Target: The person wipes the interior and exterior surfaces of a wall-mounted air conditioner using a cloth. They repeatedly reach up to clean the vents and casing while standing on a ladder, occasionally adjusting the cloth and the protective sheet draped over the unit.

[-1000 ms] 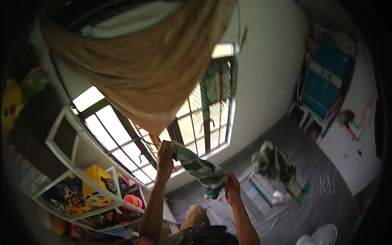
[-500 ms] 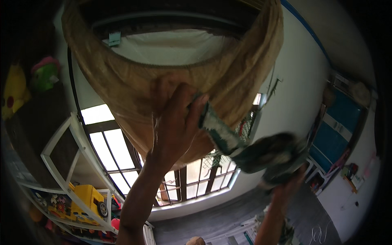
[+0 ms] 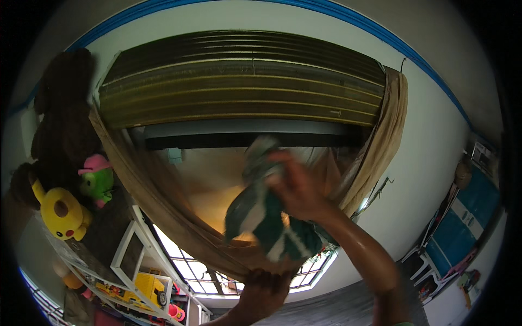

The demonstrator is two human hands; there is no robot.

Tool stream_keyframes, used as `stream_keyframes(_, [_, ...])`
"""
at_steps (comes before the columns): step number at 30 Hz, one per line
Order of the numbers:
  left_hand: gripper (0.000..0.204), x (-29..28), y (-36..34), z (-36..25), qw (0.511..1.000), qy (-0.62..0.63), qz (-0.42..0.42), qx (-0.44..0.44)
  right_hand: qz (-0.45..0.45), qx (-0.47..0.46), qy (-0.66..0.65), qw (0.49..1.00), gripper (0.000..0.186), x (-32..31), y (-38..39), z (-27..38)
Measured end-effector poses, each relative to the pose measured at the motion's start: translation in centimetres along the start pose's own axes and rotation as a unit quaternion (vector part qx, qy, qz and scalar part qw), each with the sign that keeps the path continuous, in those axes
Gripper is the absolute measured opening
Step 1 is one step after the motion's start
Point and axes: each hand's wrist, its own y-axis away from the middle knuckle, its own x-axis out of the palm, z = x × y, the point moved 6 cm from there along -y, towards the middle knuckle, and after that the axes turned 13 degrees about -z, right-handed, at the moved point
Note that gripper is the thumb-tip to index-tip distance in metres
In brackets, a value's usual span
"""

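My right hand (image 3: 298,187) is raised in front of a wall-mounted air conditioner, closed on a crumpled green-and-white cloth (image 3: 293,239) whose lower part hangs down; motion blurs its top. The cloth is near the unit's lower edge, but I cannot tell if it touches. The unit's ribbed olive-brown housing (image 3: 244,81) spans the wall above. Slung under it is a brown fabric cover (image 3: 179,217) with a pale inner lining, open at the top like a pouch. Below the cloth, my left hand (image 3: 265,293) is closed at the cover's bottom, its fingers partly hidden.
A barred window (image 3: 196,277) is behind the cover. On the left, a yellow plush toy (image 3: 61,212) and a green plush toy with a pink hat (image 3: 98,179) sit above a white-framed shelf (image 3: 128,255) of toys. A blue cabinet (image 3: 462,223) stands at the right.
The view has tilted up, bringing the housing into sight. My left hand has let go of the cloth and moved down to the cover. My right hand has lifted the cloth toward the unit.
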Motion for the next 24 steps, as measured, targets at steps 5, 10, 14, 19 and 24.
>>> stream_keyframes(5, [0.031, -4.1, -1.7, -3.0, 0.999, 0.047, 0.014, -0.001, 0.429, 0.088, 0.317, 0.841, 0.020, 2.9, 2.9, -10.3])
stream_keyframes(10, [0.021, -4.7, -3.3, -4.4, 1.000, 0.002, -0.015, -0.013, 0.230, 0.087, 0.270, 0.931, 0.016, 1.7, 1.5, -8.7])
stream_keyframes(14, [0.018, -4.7, -4.2, -4.9, 0.999, -0.005, -0.008, -0.038, 0.267, -0.089, 0.196, 0.939, 0.011, 3.0, 0.2, -6.3])
stream_keyframes(19, [0.014, -5.4, -4.8, -5.8, 0.999, 0.013, -0.030, -0.014, 0.329, -0.027, 0.238, 0.913, 0.019, 3.3, 1.5, -8.7])
stream_keyframes(24, [0.012, -6.2, -4.5, -5.8, 0.999, 0.015, -0.035, -0.005, 0.355, -0.002, 0.191, 0.915, 0.033, 4.9, 2.0, -8.4])
